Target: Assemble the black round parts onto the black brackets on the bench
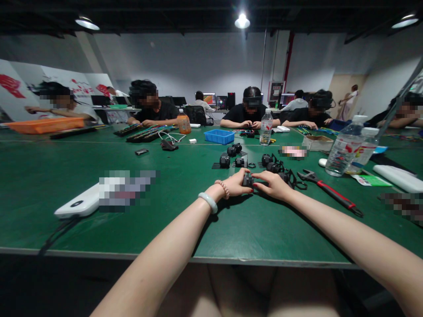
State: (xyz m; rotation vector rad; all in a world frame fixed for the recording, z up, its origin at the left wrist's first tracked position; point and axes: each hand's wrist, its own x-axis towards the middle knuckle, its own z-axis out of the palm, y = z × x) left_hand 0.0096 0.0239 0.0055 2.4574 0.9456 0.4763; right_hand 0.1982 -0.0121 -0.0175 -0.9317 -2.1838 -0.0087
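Both of my hands meet at the middle of the green table (66,176) around one small black part (248,179). My left hand (234,185), with a bead bracelet and a pale bangle at the wrist, grips the part from the left with curled fingers. My right hand (272,185) closes on it from the right, fingertips pressed to its top. Several more small black parts (231,156) lie just beyond my hands, and another cluster (276,166) sits to the right of them.
A red-handled adjustable wrench (330,190) lies right of my hands, with water bottles (345,152) behind it. A white power bank (79,204) with a cable lies at left. A blue bin (219,136) stands farther back. Other people work along the far side.
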